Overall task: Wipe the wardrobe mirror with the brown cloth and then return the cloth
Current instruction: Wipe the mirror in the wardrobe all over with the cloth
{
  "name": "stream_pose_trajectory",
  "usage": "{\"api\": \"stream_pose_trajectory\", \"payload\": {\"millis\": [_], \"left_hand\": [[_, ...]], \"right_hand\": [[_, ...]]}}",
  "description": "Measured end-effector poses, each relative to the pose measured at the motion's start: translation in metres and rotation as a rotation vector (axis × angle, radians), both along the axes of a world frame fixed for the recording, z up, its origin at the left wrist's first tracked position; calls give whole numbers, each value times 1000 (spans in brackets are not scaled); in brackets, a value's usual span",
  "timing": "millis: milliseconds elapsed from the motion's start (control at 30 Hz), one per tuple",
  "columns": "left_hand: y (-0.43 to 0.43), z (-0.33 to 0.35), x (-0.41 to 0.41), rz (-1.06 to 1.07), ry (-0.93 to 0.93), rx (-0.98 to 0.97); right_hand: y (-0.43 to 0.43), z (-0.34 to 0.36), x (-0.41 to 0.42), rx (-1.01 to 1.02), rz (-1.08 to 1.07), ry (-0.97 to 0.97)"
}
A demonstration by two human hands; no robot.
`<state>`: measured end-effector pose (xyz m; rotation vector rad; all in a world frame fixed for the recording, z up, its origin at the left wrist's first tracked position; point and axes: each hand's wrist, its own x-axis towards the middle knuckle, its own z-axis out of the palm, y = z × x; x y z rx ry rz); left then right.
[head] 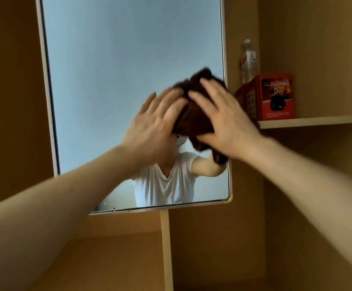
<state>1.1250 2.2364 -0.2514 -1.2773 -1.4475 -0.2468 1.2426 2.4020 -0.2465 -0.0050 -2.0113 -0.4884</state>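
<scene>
A tall wardrobe mirror (116, 59) in a pale metal frame hangs inside a wooden wardrobe. A bunched dark brown cloth (194, 116) is pressed flat against the glass near its right edge, at mid height. My right hand (223, 120) lies spread on the cloth with the thumb under its lower edge. My left hand (156, 124) presses on the cloth's left side, fingers apart. Both forearms reach up from the bottom corners. The hands are motion-blurred. The glass reflects a person in a white shirt.
A wooden shelf (317, 120) juts out to the right of the mirror, carrying a red box (273, 97) and a clear plastic bottle (249, 61) behind it. A vertical wooden divider (166, 248) stands below the mirror. Wardrobe panels enclose both sides.
</scene>
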Motion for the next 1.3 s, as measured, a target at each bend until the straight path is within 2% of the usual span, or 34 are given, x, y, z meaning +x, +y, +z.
{"api": "stream_pose_trajectory", "payload": {"millis": [67, 167, 267, 400, 533, 600, 733, 833, 933, 1000, 1133, 1300], "left_hand": [[-4, -42, -3, -33, 50, -42], [-7, -102, -3, -15, 108, -215], [-13, -119, -7, -10, 157, -325], [-8, -79, -2, -7, 218, -344], [4, -24, 13, 2, 56, -195], [5, -14, 18, 0, -1, -162], [-1, -32, 22, -42, 7, -231], [-7, -69, 21, -64, 33, -394], [-6, -96, 21, -72, 90, -524], [0, -85, 20, -92, 118, -514], [9, -44, 21, -104, 79, -350], [6, -67, 15, -106, 58, -381]], "right_hand": [[-3, -56, -1, -51, 30, 25], [-11, -142, 1, -124, -19, 16], [-19, -180, 5, -165, -88, -11], [-12, -141, 12, -73, -181, -64], [-5, -62, 17, -26, -229, -1], [-10, -47, 16, -47, -223, 15], [-39, -90, 13, -220, -297, -5], [-59, -143, 25, -357, -294, -121], [-63, -171, 41, -386, -330, -238], [-56, -159, 44, -363, -335, -226], [-48, -111, 36, -249, -330, -107], [-64, -134, 30, -395, -391, -154]]}}
